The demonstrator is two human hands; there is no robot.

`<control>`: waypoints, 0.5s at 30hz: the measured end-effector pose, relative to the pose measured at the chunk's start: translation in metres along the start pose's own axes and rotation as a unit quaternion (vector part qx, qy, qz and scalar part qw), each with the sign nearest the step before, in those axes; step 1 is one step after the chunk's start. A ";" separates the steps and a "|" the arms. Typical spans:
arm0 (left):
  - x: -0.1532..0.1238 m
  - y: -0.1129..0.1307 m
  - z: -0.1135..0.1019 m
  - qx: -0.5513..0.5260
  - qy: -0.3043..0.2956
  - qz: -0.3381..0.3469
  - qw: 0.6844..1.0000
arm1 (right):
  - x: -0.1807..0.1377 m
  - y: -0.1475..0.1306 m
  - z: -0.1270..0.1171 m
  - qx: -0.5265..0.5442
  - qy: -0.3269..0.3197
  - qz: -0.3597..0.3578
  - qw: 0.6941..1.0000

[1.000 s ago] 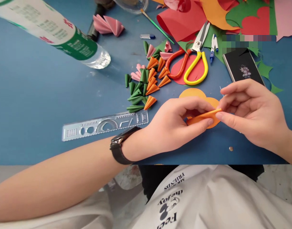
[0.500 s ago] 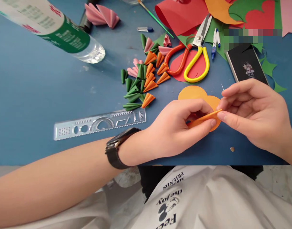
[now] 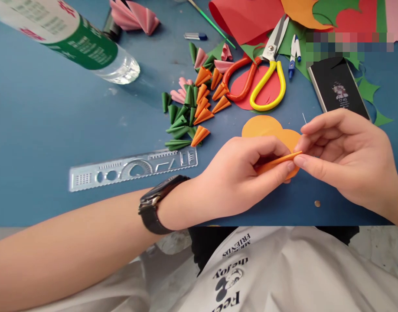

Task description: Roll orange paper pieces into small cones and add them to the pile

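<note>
Orange paper strip: folded, pinched between thumb and forefinger of my left hand, its far tip nipped by my right hand; both hands closed on it, meeting above the blue table. Beneath: orange paper circles. Near: scissors, phone, clear ruler, heap of folded paper cones, bottle.
</note>
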State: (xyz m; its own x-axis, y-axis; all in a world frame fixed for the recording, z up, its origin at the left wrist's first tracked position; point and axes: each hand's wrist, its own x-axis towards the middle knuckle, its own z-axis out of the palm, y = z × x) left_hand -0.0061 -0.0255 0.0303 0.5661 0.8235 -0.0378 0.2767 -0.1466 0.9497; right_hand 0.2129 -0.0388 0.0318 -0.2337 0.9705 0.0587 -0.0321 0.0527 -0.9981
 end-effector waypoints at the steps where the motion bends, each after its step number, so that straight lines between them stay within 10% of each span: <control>1: 0.000 0.001 -0.001 0.001 -0.004 0.000 1.000 | 0.000 0.000 0.000 0.002 -0.001 0.000 1.000; 15: 0.000 0.003 -0.002 -0.087 -0.029 -0.061 0.994 | -0.002 0.002 -0.002 -0.038 0.016 0.006 0.999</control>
State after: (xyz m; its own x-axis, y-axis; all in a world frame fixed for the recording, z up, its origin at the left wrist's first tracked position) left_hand -0.0064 -0.0246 0.0338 0.5814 0.7957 -0.1699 0.2103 0.0548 0.9761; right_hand 0.2155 -0.0405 0.0293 -0.2021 0.9782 0.0469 0.0450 0.0571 -0.9974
